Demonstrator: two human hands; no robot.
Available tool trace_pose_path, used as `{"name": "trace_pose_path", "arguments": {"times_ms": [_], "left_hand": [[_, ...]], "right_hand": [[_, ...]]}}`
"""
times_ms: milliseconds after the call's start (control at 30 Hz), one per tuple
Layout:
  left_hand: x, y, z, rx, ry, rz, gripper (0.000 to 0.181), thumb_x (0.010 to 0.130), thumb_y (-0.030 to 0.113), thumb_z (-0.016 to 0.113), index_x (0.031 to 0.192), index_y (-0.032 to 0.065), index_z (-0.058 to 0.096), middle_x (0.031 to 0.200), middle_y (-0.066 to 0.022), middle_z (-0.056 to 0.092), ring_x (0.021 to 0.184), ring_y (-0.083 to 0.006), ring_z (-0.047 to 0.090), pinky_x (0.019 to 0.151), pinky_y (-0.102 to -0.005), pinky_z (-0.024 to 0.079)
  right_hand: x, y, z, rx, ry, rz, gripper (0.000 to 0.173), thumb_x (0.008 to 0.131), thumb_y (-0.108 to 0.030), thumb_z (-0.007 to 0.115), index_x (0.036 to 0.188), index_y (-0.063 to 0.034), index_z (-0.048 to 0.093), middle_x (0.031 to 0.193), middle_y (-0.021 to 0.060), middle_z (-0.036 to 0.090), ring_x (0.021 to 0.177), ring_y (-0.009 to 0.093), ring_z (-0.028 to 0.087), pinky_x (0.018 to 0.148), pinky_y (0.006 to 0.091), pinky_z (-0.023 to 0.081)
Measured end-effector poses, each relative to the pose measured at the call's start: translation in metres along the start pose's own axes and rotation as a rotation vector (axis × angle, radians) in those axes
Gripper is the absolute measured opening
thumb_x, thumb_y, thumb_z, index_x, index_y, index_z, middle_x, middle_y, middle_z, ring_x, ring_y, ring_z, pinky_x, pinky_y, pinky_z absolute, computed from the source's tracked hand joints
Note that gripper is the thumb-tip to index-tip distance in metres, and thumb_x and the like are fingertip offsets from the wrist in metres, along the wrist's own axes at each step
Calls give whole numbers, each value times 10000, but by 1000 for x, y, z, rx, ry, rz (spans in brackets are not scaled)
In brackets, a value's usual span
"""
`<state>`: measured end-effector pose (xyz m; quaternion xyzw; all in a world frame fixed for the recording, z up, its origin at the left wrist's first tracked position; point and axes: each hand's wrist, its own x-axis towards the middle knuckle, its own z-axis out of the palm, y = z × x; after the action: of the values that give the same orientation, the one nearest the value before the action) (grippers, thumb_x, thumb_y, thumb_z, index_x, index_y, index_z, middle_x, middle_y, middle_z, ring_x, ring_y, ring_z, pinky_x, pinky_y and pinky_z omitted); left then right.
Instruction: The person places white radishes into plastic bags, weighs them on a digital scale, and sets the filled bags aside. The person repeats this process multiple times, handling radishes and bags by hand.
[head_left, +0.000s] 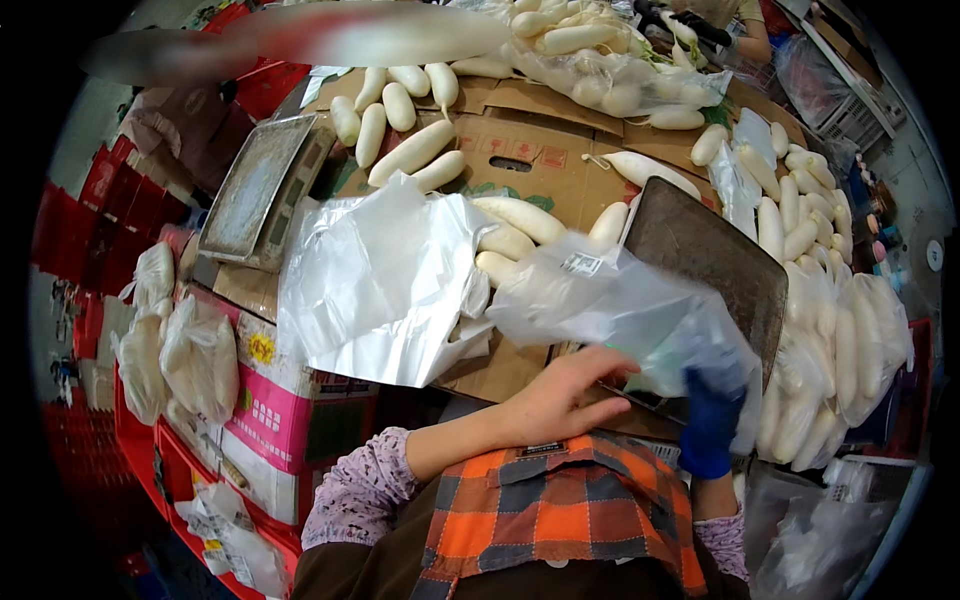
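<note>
A clear plastic bag (622, 300) with a printed label is spread in front of me, partly blurred. My right hand (709, 412), in a blue glove, is behind or inside its film, which hides the fingers, so their grip cannot be made out. Bare and palm down, my left hand (566, 394) lies by the lower edge of the bag. Its thumb and fingers are apart, and the fingertips are close to the film. Beyond the bag is a dark metal scale pan (705, 262). White radishes (517, 225) lie just behind the bag.
A stack of clear plastic bags (375, 285) covers the cardboard tabletop (517, 154) at left, beside another scale (259, 187). Bagged radishes (817, 360) stand at right, others (199, 360) at left. A radish heap (577, 37) and a co-worker's dark-gloved hand (701, 28) are at the far side.
</note>
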<state>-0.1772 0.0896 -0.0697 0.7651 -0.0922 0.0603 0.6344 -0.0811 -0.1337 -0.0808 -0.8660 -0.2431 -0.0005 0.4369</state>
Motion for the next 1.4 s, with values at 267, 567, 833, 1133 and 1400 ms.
{"name": "trace_pose_path", "arguments": {"times_ms": [267,567,833,1133,1400], "left_hand": [[-12,-40,-15,-397,422,-412,616,882,254,606,1366,44,289,1254,-108,456,1159,-198,443,979,-338,366],[-23,-53,-26,-464,366,-460,205,884,105,599,1078,40,597,859,7,624,811,-69,558,754,-230,445],[-26,-9,-34,217,389,-225,542,731,215,731,1134,-7,446,955,-164,522,859,-264,521,800,-354,448],[-21,-7,-31,-537,228,-163,160,760,44,672,902,7,610,761,-44,607,774,-76,530,700,-243,445],[-31,-23,-94,470,755,75,228,556,-102,499,685,17,355,635,-56,308,576,-184,331,501,-313,302]], "right_hand": [[13,48,-39,1089,239,417,390,926,-222,493,1265,-32,476,1178,85,570,1060,222,556,909,325,454],[-21,43,-40,730,105,540,400,836,-60,600,1220,-4,502,1136,78,582,1030,187,561,895,313,441],[-15,21,2,614,118,368,455,804,-5,569,1249,28,482,1170,134,561,1059,229,556,927,350,438],[18,-83,78,144,-347,-96,328,765,-79,684,1057,-8,552,990,65,572,913,171,562,785,299,466],[64,-49,21,501,168,188,186,703,8,594,878,-54,585,804,17,543,762,122,528,674,256,457]]}}
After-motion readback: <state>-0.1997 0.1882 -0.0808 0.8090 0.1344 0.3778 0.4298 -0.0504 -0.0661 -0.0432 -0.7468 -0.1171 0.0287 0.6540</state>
